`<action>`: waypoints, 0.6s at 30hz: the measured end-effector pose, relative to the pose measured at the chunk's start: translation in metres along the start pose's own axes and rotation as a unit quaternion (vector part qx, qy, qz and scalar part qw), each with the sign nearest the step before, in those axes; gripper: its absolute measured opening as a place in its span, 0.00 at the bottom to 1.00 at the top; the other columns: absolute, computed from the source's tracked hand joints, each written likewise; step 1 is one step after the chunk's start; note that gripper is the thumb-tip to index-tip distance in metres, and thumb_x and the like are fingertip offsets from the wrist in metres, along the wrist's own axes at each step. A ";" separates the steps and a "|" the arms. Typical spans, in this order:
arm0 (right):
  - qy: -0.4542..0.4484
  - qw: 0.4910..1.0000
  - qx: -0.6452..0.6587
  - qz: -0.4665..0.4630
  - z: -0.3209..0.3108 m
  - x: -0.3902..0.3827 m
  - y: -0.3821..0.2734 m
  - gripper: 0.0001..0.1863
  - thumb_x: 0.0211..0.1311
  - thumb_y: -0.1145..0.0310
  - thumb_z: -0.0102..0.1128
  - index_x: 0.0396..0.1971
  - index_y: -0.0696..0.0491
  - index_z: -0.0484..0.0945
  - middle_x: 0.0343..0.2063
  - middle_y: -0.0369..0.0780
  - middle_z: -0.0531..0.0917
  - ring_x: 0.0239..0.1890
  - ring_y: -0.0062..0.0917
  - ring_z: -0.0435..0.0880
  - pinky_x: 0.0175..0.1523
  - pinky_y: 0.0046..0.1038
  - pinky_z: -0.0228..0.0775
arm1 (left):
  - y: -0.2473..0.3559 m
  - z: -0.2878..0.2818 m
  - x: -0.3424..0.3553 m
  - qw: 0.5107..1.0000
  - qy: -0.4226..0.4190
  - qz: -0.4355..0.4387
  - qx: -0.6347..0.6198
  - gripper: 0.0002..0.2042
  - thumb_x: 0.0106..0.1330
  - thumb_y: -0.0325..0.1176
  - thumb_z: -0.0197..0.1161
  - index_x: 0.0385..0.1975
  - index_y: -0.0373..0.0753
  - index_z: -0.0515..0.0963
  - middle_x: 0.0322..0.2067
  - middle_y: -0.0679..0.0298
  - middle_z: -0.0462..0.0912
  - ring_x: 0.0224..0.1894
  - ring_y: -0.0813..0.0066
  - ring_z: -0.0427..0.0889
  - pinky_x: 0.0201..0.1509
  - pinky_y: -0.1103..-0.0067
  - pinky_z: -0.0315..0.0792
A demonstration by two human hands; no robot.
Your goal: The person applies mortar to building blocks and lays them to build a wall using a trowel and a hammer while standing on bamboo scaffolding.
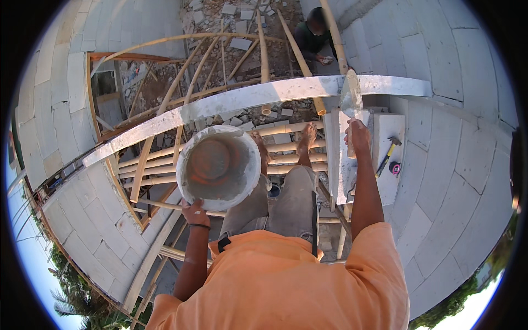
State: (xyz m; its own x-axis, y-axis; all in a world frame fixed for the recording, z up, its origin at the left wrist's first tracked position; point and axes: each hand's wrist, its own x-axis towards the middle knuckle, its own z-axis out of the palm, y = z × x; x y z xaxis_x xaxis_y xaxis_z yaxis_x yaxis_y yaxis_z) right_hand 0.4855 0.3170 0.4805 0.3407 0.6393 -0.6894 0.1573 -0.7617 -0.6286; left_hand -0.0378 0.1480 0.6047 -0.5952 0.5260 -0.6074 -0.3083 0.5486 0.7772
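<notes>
My left hand grips the lower edge of a white bucket whose inside is coated with grey, wet-looking paste. My right hand is closed on the handle of a trowel, its paste-smeared blade pointing away from me over a long white beam that crosses in front of me. Just right of that hand, a hammer and a pink-and-black tape measure lie on pale blocks. My bare feet rest on bamboo poles.
Bamboo poles span an opening over rubble. Light block walls rise either side, with a framed opening at left. Another person is crouched beyond the beam at upper right, a hand holding something small and pale.
</notes>
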 end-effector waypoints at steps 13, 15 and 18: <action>0.049 0.994 -0.067 -0.075 0.023 0.016 0.021 0.24 0.70 0.50 0.43 0.43 0.58 0.77 0.20 0.39 0.77 0.16 0.23 0.78 0.21 0.27 0.71 | -0.005 -0.016 0.002 0.998 0.013 -0.004 0.069 0.29 0.43 0.21 0.55 0.53 0.34 0.70 0.44 0.61 0.78 0.47 0.65 0.78 0.55 0.70 0.73; 0.088 0.988 -0.103 -0.070 0.021 0.019 0.017 0.25 0.70 0.50 0.42 0.41 0.59 0.77 0.20 0.39 0.77 0.16 0.24 0.79 0.22 0.29 0.72 | -0.004 -0.015 0.003 0.998 0.013 -0.006 0.061 0.29 0.44 0.21 0.55 0.53 0.34 0.70 0.44 0.61 0.78 0.47 0.65 0.78 0.56 0.70 0.73; 0.143 0.976 -0.153 -0.066 0.002 0.032 0.029 0.25 0.69 0.49 0.42 0.40 0.58 0.77 0.20 0.40 0.78 0.16 0.26 0.79 0.24 0.30 0.72 | 0.000 -0.004 0.000 0.997 0.023 -0.011 0.066 0.29 0.44 0.20 0.55 0.53 0.33 0.70 0.44 0.61 0.78 0.47 0.65 0.78 0.56 0.70 0.72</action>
State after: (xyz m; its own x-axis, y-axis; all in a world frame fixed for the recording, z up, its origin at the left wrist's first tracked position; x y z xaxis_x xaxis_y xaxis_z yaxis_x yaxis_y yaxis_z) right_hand 0.4991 0.3159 0.4397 0.5369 0.7114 -0.4536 0.4721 -0.6989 -0.5374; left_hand -0.0407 0.1451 0.6058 -0.6240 0.4834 -0.6139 -0.2238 0.6422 0.7331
